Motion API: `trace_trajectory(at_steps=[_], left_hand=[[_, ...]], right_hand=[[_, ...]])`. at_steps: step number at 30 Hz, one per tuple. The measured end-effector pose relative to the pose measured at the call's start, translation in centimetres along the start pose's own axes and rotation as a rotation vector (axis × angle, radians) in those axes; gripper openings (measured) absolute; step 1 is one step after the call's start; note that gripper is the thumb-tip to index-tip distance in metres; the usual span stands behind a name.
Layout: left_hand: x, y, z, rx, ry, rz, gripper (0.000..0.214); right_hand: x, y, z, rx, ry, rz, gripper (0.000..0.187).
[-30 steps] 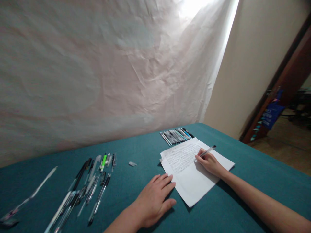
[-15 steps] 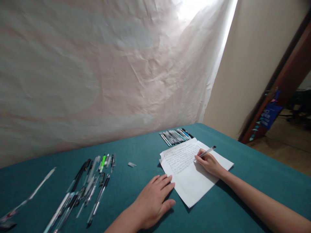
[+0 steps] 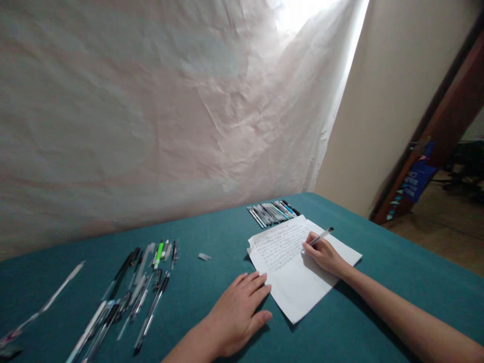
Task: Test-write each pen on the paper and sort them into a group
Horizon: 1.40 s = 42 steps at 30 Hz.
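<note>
My right hand is closed around a clear pen whose tip rests on a white sheet of paper partly covered with handwriting. My left hand lies flat and open on the teal table, fingertips touching the paper's left edge. Beyond the paper, a neat row of pens lies near the table's far edge.
A loose spread of several pens lies at the left, with a single pale pen farther left and a small pen cap mid-table. A creased white cloth hangs behind. A doorway opens at right.
My hands have hardly moved; the view has shifted slightly, and my right hand stays at the same line on the paper.
</note>
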<state>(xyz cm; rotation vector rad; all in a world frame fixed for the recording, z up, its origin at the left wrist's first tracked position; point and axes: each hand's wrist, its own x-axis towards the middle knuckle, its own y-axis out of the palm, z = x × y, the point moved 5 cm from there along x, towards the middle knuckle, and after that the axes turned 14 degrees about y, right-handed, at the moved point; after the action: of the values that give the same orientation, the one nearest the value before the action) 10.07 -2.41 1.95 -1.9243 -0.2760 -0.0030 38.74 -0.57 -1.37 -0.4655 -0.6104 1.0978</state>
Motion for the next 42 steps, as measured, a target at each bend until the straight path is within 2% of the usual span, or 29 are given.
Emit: trace_trajectory(at_steps=[13, 20, 27, 33, 37, 42], left_hand=[[0.0, -0.2, -0.2, 0.000, -0.018, 0.022, 0.050], [0.0, -0.4, -0.4, -0.017, -0.013, -0.008, 0.048], [-0.1, -0.2, -0.2, -0.018, -0.003, -0.010, 0.048], [-0.3, -0.3, -0.3, -0.008, 0.015, -0.055, 0.046], [-0.9, -0.7, 1.6, 0.062, -0.020, -0.179, 0.034], [-4.1, -2.9, 7.2, 0.268, -0.375, -0.391, 0.041]], right_hand=[[0.0, -0.1, 0.2, -0.018, -0.005, 0.003, 0.021], [-0.2, -0.3, 0.5, -0.003, 0.001, -0.007, 0.019], [-0.3, -0.3, 0.8, -0.002, 0.034, -0.021, 0.019], [-0.2, -0.5, -0.1, 0.026, 0.110, -0.060, 0.023], [-0.5, -0.4, -0.5, 0.074, 0.167, -0.035, 0.026], [-0.7, -0.3, -0.1, 0.105, 0.188, 0.001, 0.029]])
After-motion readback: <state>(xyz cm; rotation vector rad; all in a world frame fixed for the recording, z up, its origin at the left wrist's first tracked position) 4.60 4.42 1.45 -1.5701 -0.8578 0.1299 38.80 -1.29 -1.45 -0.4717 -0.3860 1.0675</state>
